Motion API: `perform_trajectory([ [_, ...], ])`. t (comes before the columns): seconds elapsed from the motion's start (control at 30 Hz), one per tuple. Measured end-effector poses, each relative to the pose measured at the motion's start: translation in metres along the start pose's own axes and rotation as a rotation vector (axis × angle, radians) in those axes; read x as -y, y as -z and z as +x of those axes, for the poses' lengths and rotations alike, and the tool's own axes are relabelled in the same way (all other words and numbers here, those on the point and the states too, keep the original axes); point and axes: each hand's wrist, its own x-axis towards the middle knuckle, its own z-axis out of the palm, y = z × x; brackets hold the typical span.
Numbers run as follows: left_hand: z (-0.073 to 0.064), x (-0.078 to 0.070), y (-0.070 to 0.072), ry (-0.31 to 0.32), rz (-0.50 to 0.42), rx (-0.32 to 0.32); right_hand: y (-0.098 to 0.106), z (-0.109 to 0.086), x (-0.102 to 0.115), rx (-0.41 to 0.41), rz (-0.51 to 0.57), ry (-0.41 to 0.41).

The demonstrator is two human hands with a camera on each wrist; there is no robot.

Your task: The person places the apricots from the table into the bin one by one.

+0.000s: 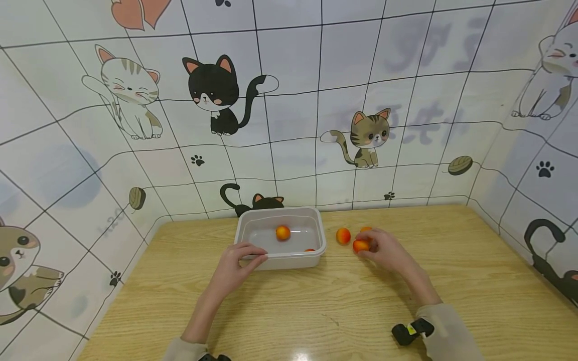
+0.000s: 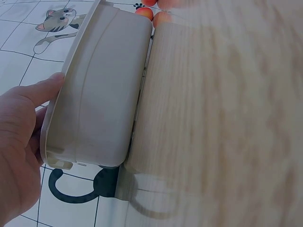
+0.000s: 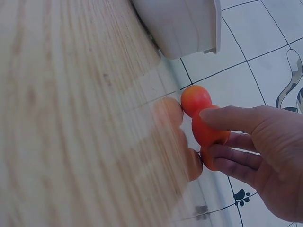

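A white rectangular plastic box [image 1: 289, 261] stands on the wooden table. My left hand [image 1: 232, 268] pinches its near left rim, thumb outside in the left wrist view. Inside the box lie one orange-red fruit [image 1: 283, 232] and, mostly hidden by the front wall, a second red one [image 1: 309, 249]. Right of the box, my right hand [image 1: 389, 252] pinches a small round orange-red fruit [image 3: 208, 128] between thumb and fingers, close over the tabletop. Another such fruit [image 1: 343, 235] sits to its left, and one more [image 1: 366, 228] is partly hidden behind the right hand.
The light wooden table [image 1: 316, 311] meets a white wall covering [image 1: 293, 120] with cat drawings behind the box, and the same covering stands at both sides. A black strap device [image 1: 413, 331] is on the right wrist.
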Motion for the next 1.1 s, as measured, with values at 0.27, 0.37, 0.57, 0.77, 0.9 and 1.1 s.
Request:
perform_trajectory([
  [0.27,0.0,0.001,0.0,-0.001,-0.002,-0.001,0.001,0.002,0.002,-0.061,0.02,0.046],
  [0.37,0.0,0.0,0.0,0.008,0.0,0.002,0.002,0.003,0.005,-0.098,0.031,0.065],
  [0.57,0.0,-0.001,0.0,0.008,0.005,-0.001,0.004,0.005,0.007,-0.148,0.067,0.086],
  [0.77,0.001,-0.002,0.0,-0.005,0.001,-0.004,0.003,0.008,0.009,-0.179,0.054,0.113],
  [0.9,0.001,-0.003,0.001,0.0,0.006,-0.002,0.004,0.009,0.016,-0.19,0.045,0.118],
  [1.1,0.001,-0.003,0.0,0.002,0.011,-0.006,0.005,0.01,0.028,-0.214,0.073,0.157],
])
